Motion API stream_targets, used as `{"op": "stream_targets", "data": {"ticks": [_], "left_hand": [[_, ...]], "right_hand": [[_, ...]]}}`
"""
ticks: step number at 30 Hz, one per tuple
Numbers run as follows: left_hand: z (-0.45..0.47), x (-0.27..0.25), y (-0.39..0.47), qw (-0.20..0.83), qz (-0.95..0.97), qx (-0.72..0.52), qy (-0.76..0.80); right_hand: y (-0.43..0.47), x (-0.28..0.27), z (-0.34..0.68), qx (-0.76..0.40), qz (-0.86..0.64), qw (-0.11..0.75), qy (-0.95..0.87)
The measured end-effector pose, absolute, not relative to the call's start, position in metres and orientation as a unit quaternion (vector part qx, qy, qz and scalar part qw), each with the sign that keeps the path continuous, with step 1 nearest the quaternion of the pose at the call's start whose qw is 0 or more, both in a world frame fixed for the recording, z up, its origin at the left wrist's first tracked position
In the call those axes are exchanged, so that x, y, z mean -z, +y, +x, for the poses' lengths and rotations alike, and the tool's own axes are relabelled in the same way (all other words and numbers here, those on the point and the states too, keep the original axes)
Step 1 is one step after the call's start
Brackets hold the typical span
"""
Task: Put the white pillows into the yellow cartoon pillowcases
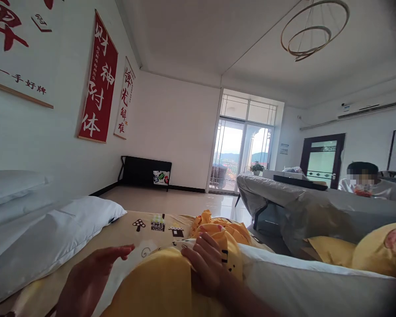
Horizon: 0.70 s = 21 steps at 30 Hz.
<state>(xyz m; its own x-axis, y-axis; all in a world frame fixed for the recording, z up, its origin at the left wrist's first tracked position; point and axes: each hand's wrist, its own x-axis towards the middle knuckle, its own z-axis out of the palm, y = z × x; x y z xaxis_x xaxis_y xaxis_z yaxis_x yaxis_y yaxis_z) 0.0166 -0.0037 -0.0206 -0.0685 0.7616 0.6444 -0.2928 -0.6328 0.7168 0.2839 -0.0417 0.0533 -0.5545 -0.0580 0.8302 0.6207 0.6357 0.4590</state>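
Observation:
Yellow printed cloth, which looks like a pillowcase (pixel 161 281), lies bunched in front of me. My right hand (pixel 206 262) has its fingers curled closed on a fold of this cloth. To its left, my left hand (pixel 94 266) is held with fingers stretched out, beside the yellow cloth and over the bed; nothing shows in it. A white pillow (pixel 290 275) stretches out to the right from under the yellow cloth; how far the cloth covers it is hidden. More crumpled orange-yellow fabric (pixel 226 226) lies just beyond my right hand.
White pillows (pixel 68 235) lie at left on the beige patterned bedsheet (pixel 136 215). At right are a yellow stuffed cushion (pixel 379 253) and a table under a plastic cover (pixel 333 207), with a person (pixel 387 189) behind it. A black folded frame (pixel 140 171) leans by the wall.

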Motion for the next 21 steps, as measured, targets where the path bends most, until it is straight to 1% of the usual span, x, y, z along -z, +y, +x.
{"op": "stream_targets", "data": {"ticks": [3, 5, 8, 9, 10, 12, 14, 16, 18, 21], "left_hand": [[0.042, 0.009, 0.000, 0.379, 0.656, -0.576, 0.308], [0.059, 0.008, -0.001, 0.377, 0.697, -0.522, 0.315], [0.072, 0.013, 0.004, 0.349, 0.702, -0.540, 0.307], [0.072, 0.015, 0.007, 0.343, 0.694, -0.552, 0.310], [0.070, 0.017, 0.011, 0.340, 0.684, -0.565, 0.312], [0.063, 0.019, 0.017, 0.357, 0.668, -0.576, 0.307], [0.055, 0.018, 0.019, 0.409, 0.646, -0.572, 0.299], [0.049, 0.015, 0.015, 0.469, 0.617, -0.561, 0.290], [0.047, 0.010, 0.010, 0.499, 0.581, -0.569, 0.300], [0.048, 0.004, 0.008, 0.474, 0.544, -0.602, 0.343]], "right_hand": [[-0.026, -0.057, 0.279, 0.422, -0.182, 0.437, -0.773], [-0.017, -0.062, 0.274, 0.442, -0.224, 0.452, -0.742], [-0.021, -0.062, 0.271, 0.458, -0.264, 0.507, -0.681], [-0.027, -0.057, 0.271, 0.451, -0.264, 0.508, -0.685], [-0.034, -0.051, 0.270, 0.438, -0.258, 0.491, -0.707], [-0.050, -0.034, 0.266, 0.416, -0.246, 0.419, -0.769], [-0.060, -0.017, 0.264, 0.411, -0.252, 0.356, -0.801], [-0.061, -0.007, 0.263, 0.406, -0.259, 0.335, -0.810], [-0.054, -0.003, 0.265, 0.383, -0.256, 0.323, -0.827], [-0.042, -0.004, 0.271, 0.371, -0.249, 0.306, -0.841]]}}
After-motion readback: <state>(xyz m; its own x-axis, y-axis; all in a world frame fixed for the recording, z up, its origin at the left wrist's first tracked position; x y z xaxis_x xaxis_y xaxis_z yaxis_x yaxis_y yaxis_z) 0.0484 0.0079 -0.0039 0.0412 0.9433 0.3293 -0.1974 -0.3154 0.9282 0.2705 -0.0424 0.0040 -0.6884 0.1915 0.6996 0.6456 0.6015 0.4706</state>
